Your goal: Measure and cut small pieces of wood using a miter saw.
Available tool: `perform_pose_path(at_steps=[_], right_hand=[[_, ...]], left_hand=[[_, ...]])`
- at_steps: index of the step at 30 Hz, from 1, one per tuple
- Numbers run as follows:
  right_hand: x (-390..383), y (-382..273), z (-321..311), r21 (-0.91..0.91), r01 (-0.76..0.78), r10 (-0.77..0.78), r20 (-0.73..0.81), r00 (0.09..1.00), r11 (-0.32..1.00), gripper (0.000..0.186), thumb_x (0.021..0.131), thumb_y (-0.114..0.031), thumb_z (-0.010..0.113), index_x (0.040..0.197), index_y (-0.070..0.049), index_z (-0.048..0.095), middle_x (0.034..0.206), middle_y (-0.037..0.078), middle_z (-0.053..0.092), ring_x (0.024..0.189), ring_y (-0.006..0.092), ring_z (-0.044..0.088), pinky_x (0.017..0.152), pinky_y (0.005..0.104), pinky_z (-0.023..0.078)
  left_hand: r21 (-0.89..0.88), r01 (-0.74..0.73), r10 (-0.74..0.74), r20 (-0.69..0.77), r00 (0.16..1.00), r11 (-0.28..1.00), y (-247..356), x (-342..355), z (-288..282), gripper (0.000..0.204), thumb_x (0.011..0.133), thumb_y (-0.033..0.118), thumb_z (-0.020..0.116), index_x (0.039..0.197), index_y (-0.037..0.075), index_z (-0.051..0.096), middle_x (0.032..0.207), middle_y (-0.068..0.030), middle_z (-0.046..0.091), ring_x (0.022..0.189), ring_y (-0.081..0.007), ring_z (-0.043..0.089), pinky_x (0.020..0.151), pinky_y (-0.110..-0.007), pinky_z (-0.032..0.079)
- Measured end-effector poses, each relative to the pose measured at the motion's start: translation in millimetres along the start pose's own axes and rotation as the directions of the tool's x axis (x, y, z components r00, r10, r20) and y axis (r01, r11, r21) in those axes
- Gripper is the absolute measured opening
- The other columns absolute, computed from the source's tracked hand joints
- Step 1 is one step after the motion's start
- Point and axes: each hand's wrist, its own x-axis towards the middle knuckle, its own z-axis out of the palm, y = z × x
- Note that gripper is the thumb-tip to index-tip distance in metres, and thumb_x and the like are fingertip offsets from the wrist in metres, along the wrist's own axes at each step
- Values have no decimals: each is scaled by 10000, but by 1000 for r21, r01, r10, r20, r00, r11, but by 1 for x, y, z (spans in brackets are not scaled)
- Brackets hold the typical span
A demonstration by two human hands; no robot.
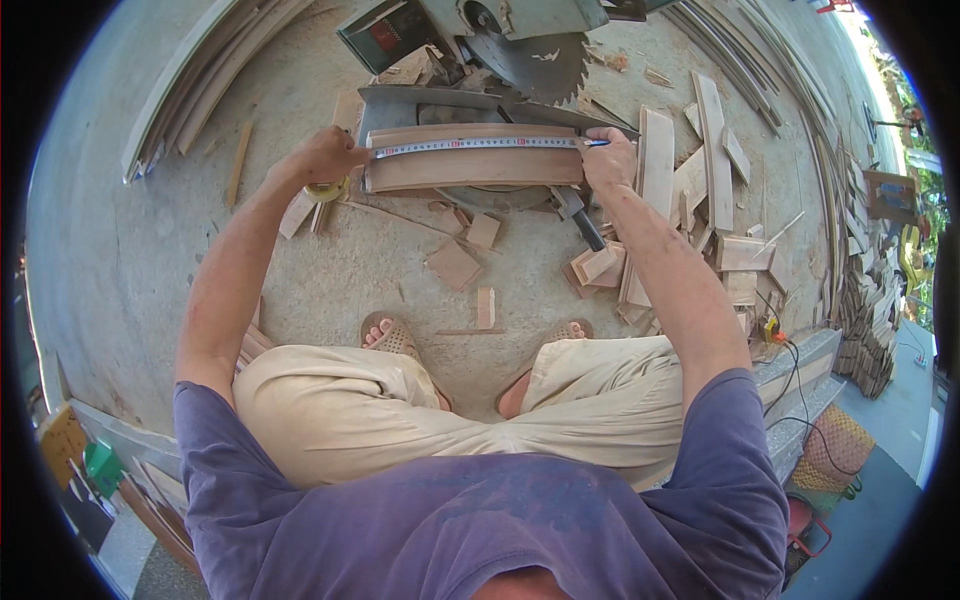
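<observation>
The thin white tape-measure blade [490, 143] along the curved light-brown wooden board [470, 172] carries a printed scale — small dark digits with red marks at intervals. On the dark boxy casing [407, 30], a red label [383, 34] shows — too small to read.

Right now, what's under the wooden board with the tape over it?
Along the near edge of the board, a round grey base peeks out, with a dark handle beside it. Beneath the middle, everything's covered, so I can't tell.
</observation>
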Motion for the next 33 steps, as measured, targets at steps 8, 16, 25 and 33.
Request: perform_pose_path(at_steps=[8, 16, 25, 33], right_hand=[[-18, -7, 16, -68, 118, -115, 48, 992, 991, 243, 893, -275, 818, 1094, -144, 782, 1100, 150, 781, 1082, 346, 731, 956, 425, 558], [-51, -6, -32, 126, 120, -151, 276, 949, 985, 288, 1007, -351, 652, 1094, -97, 758, 1039, 169, 777, 1010, 337, 741, 899, 414, 560], [-76, -23, -72, 158, 514, -522, 469, 712, 843, 283, 1003, -268, 601, 1140, -42, 702, 1023, 166, 752, 950, 347, 717, 850, 430, 567], [-66, -64, 15, 338, 674, -753, 270, 600, 657, 177, 943, -158, 682, 1073, -51, 735, 990, 155, 755, 859, 303, 732, 810, 374, 573]], left_hand=[[70, -3, 7, -64, 998, 998, 11, 12, 3, 502, 970, 442, 624, 1162, 4, 780, 1272, -234, 715, 1146, -367, 705, 999, -458, 547], [304, -114, 112, 25, 993, 946, 10, 31, -3, 492, 998, 427, 560, 1178, 28, 783, 1277, -243, 709, 1157, -384, 696, 1025, -455, 536], [140, -117, 116, 18, 993, 983, 5, 28, -7, 478, 962, 402, 601, 1107, -20, 773, 1166, -232, 745, 1084, -355, 719, 964, -433, 557], [90, -126, 128, -24, 991, 988, 3, 28, -3, 434, 976, 374, 623, 968, -34, 770, 982, -230, 749, 898, -332, 723, 837, -444, 566]])
